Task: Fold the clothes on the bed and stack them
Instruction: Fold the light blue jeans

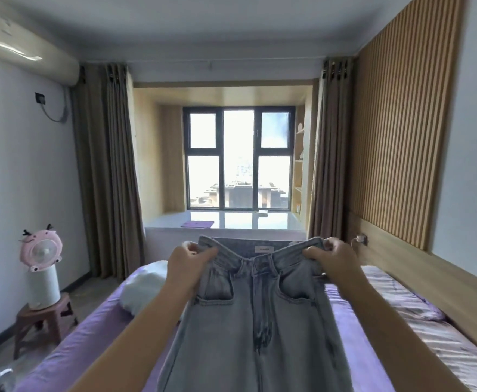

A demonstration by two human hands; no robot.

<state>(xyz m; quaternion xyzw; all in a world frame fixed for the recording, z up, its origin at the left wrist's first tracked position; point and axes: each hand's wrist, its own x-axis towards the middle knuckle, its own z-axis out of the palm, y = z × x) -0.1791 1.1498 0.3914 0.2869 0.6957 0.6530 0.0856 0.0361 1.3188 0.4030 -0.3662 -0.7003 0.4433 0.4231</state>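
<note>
A: From the head camera, what do you hold?

B: You hold a pair of grey jeans (257, 315) up in front of you by the waistband, front side toward you; your left hand (188, 265) grasps the left end of the waistband with curled fingers, and your right hand (334, 260) grasps the right end the same way; the waistband is stretched between them, its inner label showing at the far side.

A: And where do the jeans hang?

B: The legs drop down toward you and run out of the bottom edge of the view, above the bed (84, 346) with its purple sheet; a white garment (144, 287) lies bunched on the bed's far left, just beside your left forearm; a striped purple pillow (429, 321) lies along the right side by the wooden headboard.

A: Anything else around you?

B: A pink fan (41, 250) stands on a stool (43, 318) at the left wall; a window (238, 158) with brown curtains sits far ahead.
</note>
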